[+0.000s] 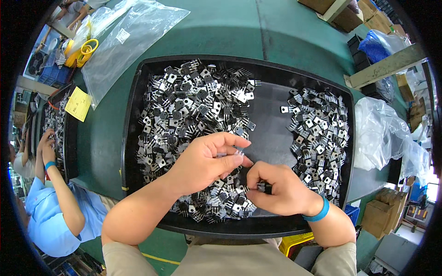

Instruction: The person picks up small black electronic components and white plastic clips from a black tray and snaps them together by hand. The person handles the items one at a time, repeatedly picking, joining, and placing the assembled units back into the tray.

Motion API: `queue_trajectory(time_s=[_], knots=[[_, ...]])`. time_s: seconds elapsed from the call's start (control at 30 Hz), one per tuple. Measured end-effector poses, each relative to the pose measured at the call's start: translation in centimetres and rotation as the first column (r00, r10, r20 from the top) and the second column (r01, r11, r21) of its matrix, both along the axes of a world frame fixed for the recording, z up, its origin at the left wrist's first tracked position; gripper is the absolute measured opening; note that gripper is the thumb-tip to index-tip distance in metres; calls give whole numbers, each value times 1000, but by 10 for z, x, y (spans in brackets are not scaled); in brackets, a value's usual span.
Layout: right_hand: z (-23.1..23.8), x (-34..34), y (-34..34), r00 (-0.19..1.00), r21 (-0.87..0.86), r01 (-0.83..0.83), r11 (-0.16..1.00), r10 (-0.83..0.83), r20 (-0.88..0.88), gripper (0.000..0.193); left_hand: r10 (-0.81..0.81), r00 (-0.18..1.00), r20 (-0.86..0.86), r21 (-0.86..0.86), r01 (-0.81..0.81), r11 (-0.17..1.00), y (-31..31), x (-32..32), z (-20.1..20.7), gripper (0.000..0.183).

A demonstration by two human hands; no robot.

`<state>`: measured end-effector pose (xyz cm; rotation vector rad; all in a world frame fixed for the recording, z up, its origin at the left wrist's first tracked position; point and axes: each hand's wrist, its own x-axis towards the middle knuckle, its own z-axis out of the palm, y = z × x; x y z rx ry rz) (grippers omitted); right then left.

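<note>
A large black tray point(271, 119) holds two heaps of three-legged transistors with black bodies and silver backs. The bigger transistor heap point(198, 101) fills the left side, and a smaller transistor heap point(320, 133) lies along the right wall. My left hand point(207, 161) is over the left heap, thumb and fingers pinched on a transistor whose silver legs show at the fingertips. Just to its right, my right hand point(283, 188) is curled round one or more dark transistors point(263, 186), mostly hidden by the fingers. It wears a blue wristband point(317, 210).
On the green table lie a clear plastic bag point(133, 41), a yellow paper note point(78, 104) and yellow tape rolls point(85, 53). Crumpled clear plastic point(384, 133) sits right of the tray. At left, a co-worker in a blue shirt point(55, 216) reaches into another tray point(70, 138).
</note>
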<state>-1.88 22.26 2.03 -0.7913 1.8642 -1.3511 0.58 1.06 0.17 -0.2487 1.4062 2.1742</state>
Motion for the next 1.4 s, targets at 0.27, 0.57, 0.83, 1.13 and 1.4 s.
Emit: queue_trajectory(time_s=[0.27, 0.57, 0.83, 1.13, 1.4], knots=[[-30, 3, 2, 913, 203, 95, 975, -4, -408, 21, 67, 995, -74, -106, -75, 992, -2, -1, -5, 14], [-31, 20, -15, 940, 409, 26, 912, 116, -320, 22, 15, 997, -82, -27, -17, 999, -7, 0, -6, 8], [-8, 4, -2, 920, 4, 249, 968, -236, -314, 26, 29, 999, -31, 115, -25, 993, -5, 1, -1, 8], [-4, 5, -1, 920, -124, 234, 964, -261, -294, 34, -3, 988, -156, 1, 3, 1000, 0, 1, -10, 13], [-1, 0, 3, 772, -175, 324, 930, -367, -520, 22, -99, 992, -73, -121, 90, 989, 1, 1, -3, 11]])
